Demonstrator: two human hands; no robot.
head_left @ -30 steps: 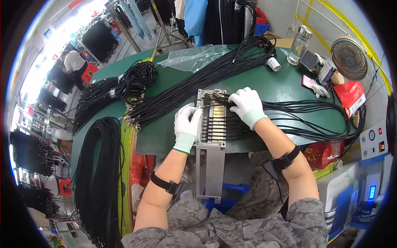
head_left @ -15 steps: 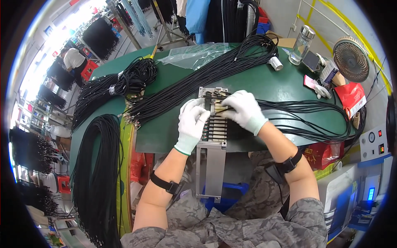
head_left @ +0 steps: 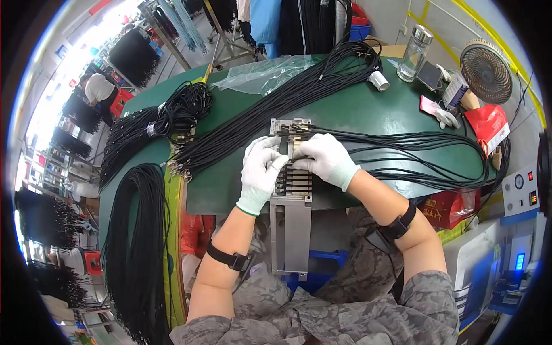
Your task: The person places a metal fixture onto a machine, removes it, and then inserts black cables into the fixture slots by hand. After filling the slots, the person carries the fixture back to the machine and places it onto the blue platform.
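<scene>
A metal slotted fixture (head_left: pixel 291 197) lies across the table's near edge, with several black cable ends seated side by side in its slots. Both my hands wear white gloves and work over its middle. My left hand (head_left: pixel 261 168) is at the fixture's left side, thumb and forefinger brought together; what is between them, if anything, is hidden. From the right, my right hand (head_left: pixel 326 159) pinches a black cable at the slots, its end mostly covered by the fingers. Black cables (head_left: pixel 414 140) run from the fixture to the right and loop back near the table edge.
A long bundle of black cables (head_left: pixel 270 106) crosses the green table (head_left: pixel 230 192). Other bundles (head_left: pixel 138 123) lie at left, one hanging over the edge. A glass bottle (head_left: pixel 415 53), white cup (head_left: pixel 378 81), fan (head_left: pixel 486 72) and red bag (head_left: pixel 487 127) stand at right.
My right hand has shifted slightly nearer along the fixture, its fingertips lower over the slots. My left hand stays beside the fixture. The whole view has shifted a little.
</scene>
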